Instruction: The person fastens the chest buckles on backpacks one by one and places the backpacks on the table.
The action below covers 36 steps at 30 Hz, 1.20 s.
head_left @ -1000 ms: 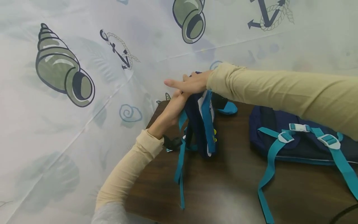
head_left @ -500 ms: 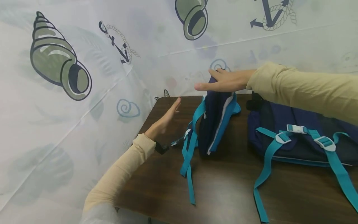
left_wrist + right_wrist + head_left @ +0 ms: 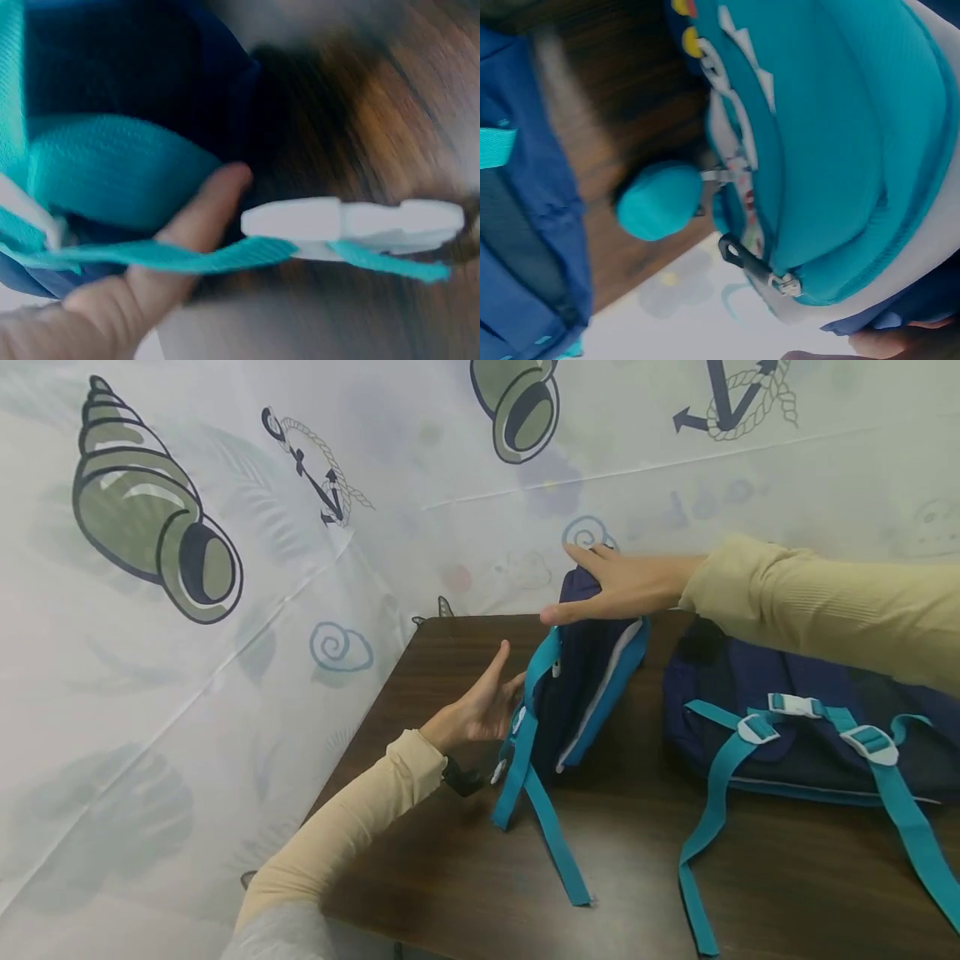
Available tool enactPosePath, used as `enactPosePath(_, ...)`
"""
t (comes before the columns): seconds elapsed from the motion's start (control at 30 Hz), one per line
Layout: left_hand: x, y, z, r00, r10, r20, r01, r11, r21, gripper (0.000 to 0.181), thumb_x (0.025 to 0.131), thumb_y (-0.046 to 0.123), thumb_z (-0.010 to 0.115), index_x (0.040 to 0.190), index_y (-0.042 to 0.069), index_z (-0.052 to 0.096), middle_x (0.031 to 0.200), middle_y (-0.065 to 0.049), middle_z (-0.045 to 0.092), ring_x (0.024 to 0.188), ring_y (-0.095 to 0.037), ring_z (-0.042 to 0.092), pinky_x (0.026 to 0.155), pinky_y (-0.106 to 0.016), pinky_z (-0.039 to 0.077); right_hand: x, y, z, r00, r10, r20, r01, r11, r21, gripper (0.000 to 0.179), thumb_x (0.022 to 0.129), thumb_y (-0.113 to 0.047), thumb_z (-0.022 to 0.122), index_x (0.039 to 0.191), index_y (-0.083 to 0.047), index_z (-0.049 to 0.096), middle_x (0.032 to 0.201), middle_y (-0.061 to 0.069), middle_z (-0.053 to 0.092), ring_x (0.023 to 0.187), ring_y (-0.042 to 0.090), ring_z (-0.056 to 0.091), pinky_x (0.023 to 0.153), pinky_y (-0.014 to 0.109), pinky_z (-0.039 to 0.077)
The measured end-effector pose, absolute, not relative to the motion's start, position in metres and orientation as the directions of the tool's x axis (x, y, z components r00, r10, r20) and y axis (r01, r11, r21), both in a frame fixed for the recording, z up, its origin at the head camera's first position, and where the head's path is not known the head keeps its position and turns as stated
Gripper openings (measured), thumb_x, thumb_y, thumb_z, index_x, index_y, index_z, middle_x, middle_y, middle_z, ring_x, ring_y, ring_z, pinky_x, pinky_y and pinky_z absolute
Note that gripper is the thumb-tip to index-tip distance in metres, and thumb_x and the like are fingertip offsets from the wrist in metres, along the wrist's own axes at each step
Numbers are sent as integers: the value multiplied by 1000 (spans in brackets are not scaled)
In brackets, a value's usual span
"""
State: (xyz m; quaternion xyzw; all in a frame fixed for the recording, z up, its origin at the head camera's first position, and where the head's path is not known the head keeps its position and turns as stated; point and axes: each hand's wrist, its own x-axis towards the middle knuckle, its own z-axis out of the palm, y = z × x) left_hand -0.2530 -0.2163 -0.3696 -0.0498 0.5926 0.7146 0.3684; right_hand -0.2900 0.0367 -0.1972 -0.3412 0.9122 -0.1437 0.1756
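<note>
A small navy and teal backpack (image 3: 588, 668) stands tilted on the brown table. My right hand (image 3: 626, 585) rests on its top with thumb and fingers spread; its fingertips beyond are partly hidden. In the right wrist view the bag's teal front panel (image 3: 840, 150) and a zipper pull (image 3: 742, 255) show. My left hand (image 3: 483, 710) is at the strap side, fingers loosely extended toward the bag. In the left wrist view a teal strap (image 3: 187, 261) with a white plastic buckle (image 3: 352, 225) crosses in front of one of its fingers. Whether that hand bears on the bag is unclear.
A larger navy backpack (image 3: 810, 735) lies at the right, its teal straps (image 3: 701, 868) hanging across the table (image 3: 637, 877). Cloth printed with shells and anchors (image 3: 337, 568) backs the table. A round teal piece (image 3: 660, 201) lies beside the small bag.
The hands have parted from each other at the bag's top. The small backpack has shifted right and tilted. My left hand drew away, then came back low beside the straps.
</note>
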Motion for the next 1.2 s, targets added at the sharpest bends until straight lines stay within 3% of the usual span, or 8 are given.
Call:
enactPosePath(0.33,-252,-220,-360,-802,268,-533,-539,59,840,103,75,98,21,160,38,16,169,-5,6,154,-35,11,118,-69,12,-294,67,-242,-714,-675,-183,-537,697,-476,119,83,-83,46,160,-12,-9,166,25,-8,151,51,-2,113,77,7)
enactPosePath(0.57,-257,-246,-356,-838,201,-507,-484,156,861,100,82,92,17,161,32,13,168,-7,9,155,-31,12,123,-58,11,-287,65,-292,-713,-671,-202,-457,663,-593,113,86,-81,45,160,-18,-14,166,15,-20,152,47,-5,113,76,11)
enactPosePath(0.8,-256,-256,-357,-876,125,-466,-388,391,835,98,87,87,7,162,24,9,170,-5,2,156,-31,2,121,-64,2,-271,49,-346,-746,-645,-166,-406,638,-654,107,92,-74,42,157,-16,-20,165,13,-25,150,51,13,113,71,23)
enactPosePath(0.97,-261,-259,-356,-881,101,-462,-358,495,792,99,86,86,3,162,22,6,170,-2,-1,156,-28,-6,119,-66,-3,-265,37,-367,-774,-622,-118,-383,608,-695,109,92,-71,46,157,-16,-20,164,11,-27,150,50,15,114,69,25)
enactPosePath(1.1,-263,-259,-357,-889,99,-446,-328,542,774,98,88,85,3,162,22,4,170,-3,0,156,-29,-5,121,-63,-3,-263,35,-377,-779,-618,-107,-389,610,-690,110,92,-69,50,158,-13,-17,164,13,-26,147,50,24,112,67,31)
enactPosePath(1.2,-260,-257,-356,-893,73,-445,-312,612,726,96,88,85,6,162,23,3,169,-9,-7,155,-33,-9,121,-64,-2,-261,34,-385,-770,-624,-129,-401,632,-662,112,91,-69,51,158,-10,-16,164,15,-27,142,51,33,109,64,38)
